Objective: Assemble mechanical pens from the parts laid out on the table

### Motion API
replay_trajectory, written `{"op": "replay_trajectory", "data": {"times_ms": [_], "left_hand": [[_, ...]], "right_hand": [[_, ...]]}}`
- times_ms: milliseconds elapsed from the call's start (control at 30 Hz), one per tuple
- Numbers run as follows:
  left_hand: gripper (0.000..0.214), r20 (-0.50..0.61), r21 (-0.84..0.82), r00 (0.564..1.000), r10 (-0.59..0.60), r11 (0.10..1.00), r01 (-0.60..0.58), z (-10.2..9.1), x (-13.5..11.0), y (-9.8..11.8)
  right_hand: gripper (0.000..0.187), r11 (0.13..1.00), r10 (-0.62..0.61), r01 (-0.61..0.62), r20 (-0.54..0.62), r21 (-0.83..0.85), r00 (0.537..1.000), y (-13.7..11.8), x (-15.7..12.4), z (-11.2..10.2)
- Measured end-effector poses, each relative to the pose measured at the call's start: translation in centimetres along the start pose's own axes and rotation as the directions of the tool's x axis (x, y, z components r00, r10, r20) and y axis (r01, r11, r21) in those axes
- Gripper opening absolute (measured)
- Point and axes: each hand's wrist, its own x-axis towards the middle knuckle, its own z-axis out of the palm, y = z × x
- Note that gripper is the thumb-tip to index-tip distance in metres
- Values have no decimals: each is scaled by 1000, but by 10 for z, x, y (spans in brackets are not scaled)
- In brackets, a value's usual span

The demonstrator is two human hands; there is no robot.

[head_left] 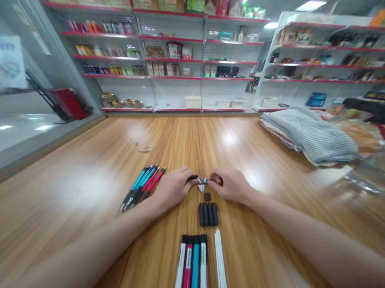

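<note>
A folded striped blanket (310,136) lies near red-edged store shelves (173,77).

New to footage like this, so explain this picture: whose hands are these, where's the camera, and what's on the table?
One camera, worn on a person's head, looks forward and down. There is no machine: these are the person's own bare hands, the left hand and the right hand, over a wooden table. The left hand pinches a small dark piece beside small silver parts. Also on the table lie teal and pink pens, black pieces, a row of pen barrels and thin white sticks.
</note>
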Motion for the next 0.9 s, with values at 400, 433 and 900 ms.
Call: {"op": "replay_trajectory", "data": {"times_ms": [400,433,900], "left_hand": [[21,-15,-14,1000,1,1000,-1,-2,2,1],[21,-16,-13,1000,2,1000,-2,-1,2,1],[19,-35,-32,999,11,999,-12,1,2,-2]], "right_hand": [[10,1000,-18,18,-20,1,1000,-1,2,4],[10,1000,-19,19,-23,0,1000,0,2,4],[8,1000,-16,16,-28,7,999,1,2,4]]}}
